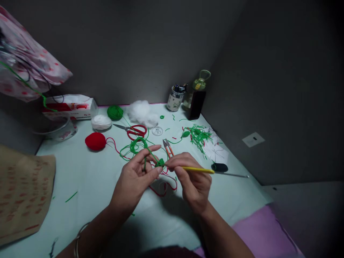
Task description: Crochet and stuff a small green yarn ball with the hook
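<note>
Between thumb and fingers, my left hand [135,175] pinches a small green crochet piece [160,163], with green yarn running over its fingers. My right hand [193,181] grips a crochet hook [200,170] with a yellow handle; its metal far end sticks out to the right. The hook's working tip meets the crochet piece, where fingers partly hide it. Loose loops of green yarn [138,144] lie just beyond my left hand. Red yarn [172,188] curls on the table below the work, and small orange-handled thread snips [168,147] lie right behind it.
Red-handled scissors [137,132], red [95,141], white [101,122] and green [115,112] yarn balls and white stuffing [142,113] lie behind. Green yarn scraps [200,138] and a dark spool [219,167] sit right, a phone [197,105] behind. A paper bag [25,193] stands left.
</note>
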Demonstrator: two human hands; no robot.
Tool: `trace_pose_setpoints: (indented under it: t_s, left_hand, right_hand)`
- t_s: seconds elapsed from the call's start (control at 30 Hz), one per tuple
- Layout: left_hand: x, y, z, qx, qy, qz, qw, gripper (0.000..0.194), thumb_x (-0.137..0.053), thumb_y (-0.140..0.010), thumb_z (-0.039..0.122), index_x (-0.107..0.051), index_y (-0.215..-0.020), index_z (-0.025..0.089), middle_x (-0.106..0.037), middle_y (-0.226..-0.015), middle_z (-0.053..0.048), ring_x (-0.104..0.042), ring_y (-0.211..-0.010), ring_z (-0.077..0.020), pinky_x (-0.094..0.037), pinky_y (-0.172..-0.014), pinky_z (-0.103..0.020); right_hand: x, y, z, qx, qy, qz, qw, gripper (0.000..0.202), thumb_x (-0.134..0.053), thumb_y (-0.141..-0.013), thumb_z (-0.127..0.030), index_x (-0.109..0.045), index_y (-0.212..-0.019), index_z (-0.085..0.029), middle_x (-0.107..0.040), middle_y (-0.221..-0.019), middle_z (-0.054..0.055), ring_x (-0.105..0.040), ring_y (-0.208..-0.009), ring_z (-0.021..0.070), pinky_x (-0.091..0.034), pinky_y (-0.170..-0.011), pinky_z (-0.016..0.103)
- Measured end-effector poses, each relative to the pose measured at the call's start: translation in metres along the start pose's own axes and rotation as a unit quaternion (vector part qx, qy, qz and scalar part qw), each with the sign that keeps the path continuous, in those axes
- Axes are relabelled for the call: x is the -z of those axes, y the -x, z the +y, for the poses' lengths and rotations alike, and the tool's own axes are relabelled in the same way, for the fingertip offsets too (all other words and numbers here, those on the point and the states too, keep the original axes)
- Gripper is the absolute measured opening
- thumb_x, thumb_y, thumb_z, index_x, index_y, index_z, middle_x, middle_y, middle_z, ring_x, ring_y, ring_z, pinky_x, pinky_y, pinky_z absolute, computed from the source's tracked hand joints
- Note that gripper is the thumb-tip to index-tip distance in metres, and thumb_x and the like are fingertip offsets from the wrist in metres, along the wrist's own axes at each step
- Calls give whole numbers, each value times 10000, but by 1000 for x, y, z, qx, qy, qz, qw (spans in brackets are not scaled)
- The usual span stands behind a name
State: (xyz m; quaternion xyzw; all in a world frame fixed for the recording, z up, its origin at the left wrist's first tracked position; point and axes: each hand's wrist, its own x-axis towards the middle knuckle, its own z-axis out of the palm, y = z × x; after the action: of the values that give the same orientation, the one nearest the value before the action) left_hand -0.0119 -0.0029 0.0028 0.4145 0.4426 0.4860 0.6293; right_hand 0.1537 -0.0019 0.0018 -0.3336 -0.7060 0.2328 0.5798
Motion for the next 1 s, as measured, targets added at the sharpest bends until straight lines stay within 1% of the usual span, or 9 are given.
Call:
trace_pose_setpoints:
  t_s: [0.07,0.2,0.27,0.4,0.53,0.67,0.77,0.9,1.0]
  left_hand:
    - [0,1,1,-19,-44,22,999,442,-784,-824,211,-716,-1257,266,-556,-833,41,-473,-653,-80,-434,-673,-203]
    - [-2,2,3,-39,-89,49,994,437,-758,-813,206,-723,-1248,232,-515,-724,53,-468,-648,-104,-423,-672,-219]
    - [-2,2,4,-34,-93,50,994,452,-765,-801,210,-718,-1251,220,-518,-720,52,-475,-653,-110,-424,-673,-224]
    - [-1,1,4,-21,-97,43,994,436,-779,-806,241,-729,-1239,232,-507,-691,49,-492,-689,-128,-433,-693,-230]
    - [1,0,2,-8,-79,18,997,429,-788,-811,265,-733,-1236,260,-547,-739,41,-477,-659,-115,-448,-675,-229]
    - [1,0,2,30,-32,-33,998,427,-813,-789,255,-741,-1209,273,-639,-876,4,-554,-771,-133,-496,-752,-245]
    - [2,-1,4,37,-17,-27,999,408,-824,-785,252,-756,-1188,266,-631,-873,2,-591,-827,-145,-504,-787,-252]
    - [3,-3,4,29,9,-21,999,382,-818,-797,281,-761,-1173,254,-617,-846,6,-560,-701,-120,-483,-648,-233]
    - [4,-4,3,23,8,-23,999,380,-820,-797,284,-759,-1171,253,-620,-847,9,-539,-636,-103,-475,-616,-236]
  right_hand:
    - [0,0,0,5,11,-11,1000,228,-526,-962,-71,-693,-1024,-212,-726,-877,57,-688,-833,193,-590,-735,364]
    - [-3,5,-1,93,106,-46,989,246,-542,-953,-76,-672,-1118,-203,-735,-924,89,-687,-829,199,-591,-692,351]
    - [-4,7,-1,104,118,-39,987,262,-536,-951,-64,-670,-1133,-197,-733,-936,95,-687,-841,196,-590,-700,347]
    - [-3,6,1,0,21,7,1000,233,-525,-973,-86,-704,-1052,-213,-726,-900,65,-678,-848,194,-576,-736,364]
    - [-1,2,10,-107,-101,29,989,176,-580,-992,-225,-755,-967,-225,-729,-891,57,-660,-806,188,-558,-708,354]
    - [-2,1,20,-142,-153,-5,978,148,-639,-968,-283,-781,-960,-239,-760,-934,58,-670,-875,195,-542,-720,337]
    - [-2,2,24,-172,-191,21,966,158,-633,-975,-298,-775,-948,-233,-749,-900,44,-630,-767,156,-520,-690,306]
    - [0,2,24,-229,-240,47,942,200,-631,-971,-357,-736,-906,-200,-726,-850,48,-612,-680,142,-522,-634,286]
    - [0,1,20,-230,-237,45,943,224,-611,-982,-373,-705,-893,-190,-716,-824,46,-623,-669,143,-540,-643,293]
